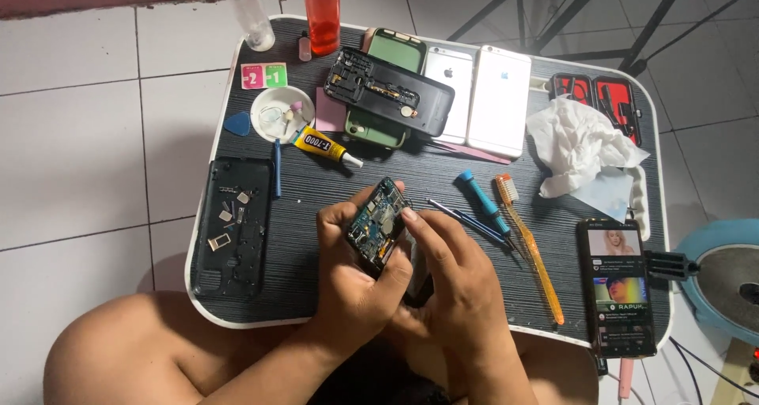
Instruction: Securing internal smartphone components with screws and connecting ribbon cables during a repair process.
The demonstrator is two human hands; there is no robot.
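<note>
Both my hands hold an opened phone [378, 225] with its green circuit board showing, just above the near edge of a small dark table [443, 176]. My left hand [352, 275] cups the phone from below and the left side. My right hand [447, 275] grips its right side, with the index fingertip pressed on the board's upper right edge. Just right of my hands lie metal tweezers [466, 218], a blue screwdriver [481, 202] and an orange toothbrush [531, 251].
A black phone back cover [232, 227] with small parts lies at left. At the back are a glue tube [324, 146], a white dish [281, 113], a phone frame [389, 90], two pale phones [498, 98], a red bottle [322, 14]. Crumpled tissue [575, 144] and a lit phone [617, 286] sit at right.
</note>
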